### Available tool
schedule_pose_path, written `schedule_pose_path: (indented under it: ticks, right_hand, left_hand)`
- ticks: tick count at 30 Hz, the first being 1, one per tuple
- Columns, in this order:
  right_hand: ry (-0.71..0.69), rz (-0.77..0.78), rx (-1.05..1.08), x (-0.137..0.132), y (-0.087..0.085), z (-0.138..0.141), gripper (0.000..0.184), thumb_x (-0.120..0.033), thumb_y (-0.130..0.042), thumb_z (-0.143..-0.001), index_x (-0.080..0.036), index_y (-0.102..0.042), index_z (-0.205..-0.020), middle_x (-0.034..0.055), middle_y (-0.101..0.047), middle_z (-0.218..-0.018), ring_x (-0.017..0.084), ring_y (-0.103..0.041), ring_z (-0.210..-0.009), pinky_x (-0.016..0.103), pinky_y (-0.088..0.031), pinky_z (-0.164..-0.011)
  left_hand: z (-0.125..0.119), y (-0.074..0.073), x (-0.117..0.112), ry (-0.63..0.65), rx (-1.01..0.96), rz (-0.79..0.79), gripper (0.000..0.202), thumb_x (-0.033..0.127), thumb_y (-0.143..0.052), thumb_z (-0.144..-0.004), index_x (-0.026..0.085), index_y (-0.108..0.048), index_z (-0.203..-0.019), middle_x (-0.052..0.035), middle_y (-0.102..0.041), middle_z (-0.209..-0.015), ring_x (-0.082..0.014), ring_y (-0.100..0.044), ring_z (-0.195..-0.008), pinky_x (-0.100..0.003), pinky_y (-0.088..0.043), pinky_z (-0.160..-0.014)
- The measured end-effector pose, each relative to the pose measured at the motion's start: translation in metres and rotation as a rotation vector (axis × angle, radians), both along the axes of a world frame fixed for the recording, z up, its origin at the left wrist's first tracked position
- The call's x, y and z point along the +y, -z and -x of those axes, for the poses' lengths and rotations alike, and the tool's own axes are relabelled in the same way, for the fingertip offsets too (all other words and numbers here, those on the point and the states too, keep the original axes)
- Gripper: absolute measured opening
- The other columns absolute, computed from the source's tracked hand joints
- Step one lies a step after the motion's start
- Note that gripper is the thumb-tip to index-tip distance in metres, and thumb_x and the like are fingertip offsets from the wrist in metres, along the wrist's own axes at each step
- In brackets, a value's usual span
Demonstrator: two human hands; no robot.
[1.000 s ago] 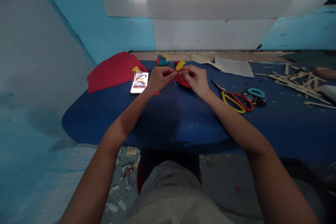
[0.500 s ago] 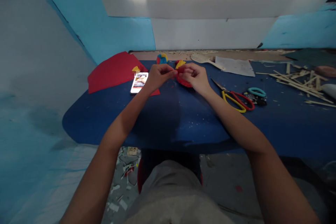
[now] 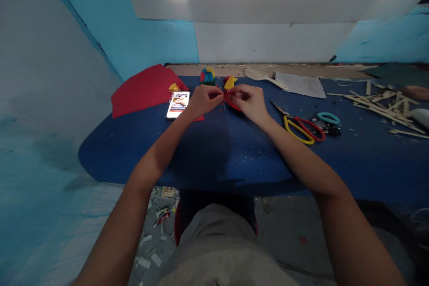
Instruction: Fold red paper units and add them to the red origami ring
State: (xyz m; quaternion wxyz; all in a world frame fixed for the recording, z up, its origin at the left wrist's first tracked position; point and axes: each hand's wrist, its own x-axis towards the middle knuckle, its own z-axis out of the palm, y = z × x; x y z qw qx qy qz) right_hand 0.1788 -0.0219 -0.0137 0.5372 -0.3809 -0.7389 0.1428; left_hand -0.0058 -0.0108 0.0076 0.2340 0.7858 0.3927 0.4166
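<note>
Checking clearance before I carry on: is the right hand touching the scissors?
Apart. The head view shows a strip of the blue table between the right hand and the tip of the scissors.

Craft workspace (scissors (image 3: 287, 117), wooden sticks (image 3: 389, 109))

Pretty plain greyish-beige shirt (image 3: 214, 254), kinda creased round the belly, with really dark bottoms (image 3: 217, 197) on the lap. Forearms (image 3: 298, 154) and fingers (image 3: 214, 90) are totally bare.
</note>
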Motion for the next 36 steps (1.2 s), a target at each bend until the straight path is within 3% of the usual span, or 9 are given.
schedule_pose_path:
  ticks: [4, 8, 15, 21, 26, 31, 36]
  right_hand:
    - [0.052, -0.154, -0.101, -0.003, -0.002, -0.002, 0.013, -0.026, -0.061, -0.085, -0.024, -0.074, -0.087, 0.002, -0.074, -0.079, 0.018, -0.067, -0.072, 0.034, -0.055, -0.071]
    - [0.028, -0.215, -0.164, -0.004, -0.002, -0.003, 0.016, -0.026, -0.058, -0.088, -0.026, -0.074, -0.09, 0.0027, -0.078, -0.094, 0.021, -0.072, -0.087, 0.038, -0.057, -0.083]
    - [0.04, -0.318, -0.211, -0.004, 0.001, -0.004, 0.019, -0.025, -0.055, -0.091, -0.025, -0.074, -0.094, 0.0041, -0.078, -0.095, 0.021, -0.073, -0.088, 0.039, -0.059, -0.083]
    - [0.0, -0.369, -0.334, -0.001, -0.001, -0.011, 0.029, -0.031, -0.047, -0.098, -0.026, -0.075, -0.103, 0.0058, -0.076, -0.107, 0.022, -0.072, -0.099, 0.04, -0.058, -0.089]
    - [-0.036, -0.392, -0.369, 0.001, -0.002, -0.016, 0.029, -0.033, -0.047, -0.099, -0.028, -0.075, -0.106, 0.0055, -0.074, -0.111, 0.021, -0.071, -0.103, 0.04, -0.058, -0.09]
    - [-0.062, -0.405, -0.404, 0.003, 0.0, -0.017, 0.034, -0.035, -0.043, -0.102, -0.025, -0.075, -0.107, 0.0064, -0.074, -0.113, 0.02, -0.071, -0.104, 0.039, -0.058, -0.09]
    - [-0.095, -0.4, -0.408, 0.005, -0.001, -0.019, 0.034, -0.038, -0.043, -0.101, -0.027, -0.075, -0.104, 0.006, -0.074, -0.114, 0.02, -0.07, -0.104, 0.037, -0.057, -0.093]
  left_hand:
    - [0.0, 0.002, 0.004, 0.024, -0.074, 0.031, 0.017, 0.022, -0.058, -0.078, 0.016, -0.073, -0.074, -0.0036, -0.072, -0.07, -0.0145, -0.066, -0.067, -0.024, -0.052, -0.066]
    - [0.0, 0.001, 0.004, 0.038, -0.135, 0.066, 0.014, 0.021, -0.059, -0.078, 0.016, -0.071, -0.072, -0.002, -0.07, -0.067, -0.0137, -0.065, -0.064, -0.024, -0.051, -0.062]
    - [-0.001, 0.002, 0.003, 0.034, -0.155, 0.051, 0.014, 0.023, -0.06, -0.076, 0.016, -0.068, -0.067, -0.0002, -0.067, -0.061, -0.0121, -0.064, -0.06, -0.021, -0.049, -0.057]
    - [-0.005, 0.001, 0.001, 0.049, -0.335, 0.269, 0.017, 0.027, -0.061, -0.079, 0.016, -0.062, -0.065, -0.0001, -0.066, -0.06, -0.0108, -0.065, -0.057, -0.02, -0.052, -0.055]
    - [-0.007, -0.003, -0.003, 0.087, -0.427, 0.432, 0.012, 0.022, -0.061, -0.081, 0.017, -0.064, -0.071, -0.0019, -0.069, -0.066, -0.0123, -0.068, -0.064, -0.027, -0.058, -0.067]
    - [-0.008, -0.002, -0.002, 0.09, -0.5, 0.482, 0.01, 0.021, -0.062, -0.08, 0.017, -0.064, -0.071, -0.0011, -0.068, -0.069, -0.0117, -0.068, -0.065, -0.029, -0.059, -0.07]
    - [-0.007, 0.0, 0.0, 0.128, -0.522, 0.548, 0.014, 0.024, -0.066, -0.077, 0.017, -0.062, -0.065, 0.001, -0.064, -0.061, -0.0096, -0.064, -0.056, -0.026, -0.057, -0.065]
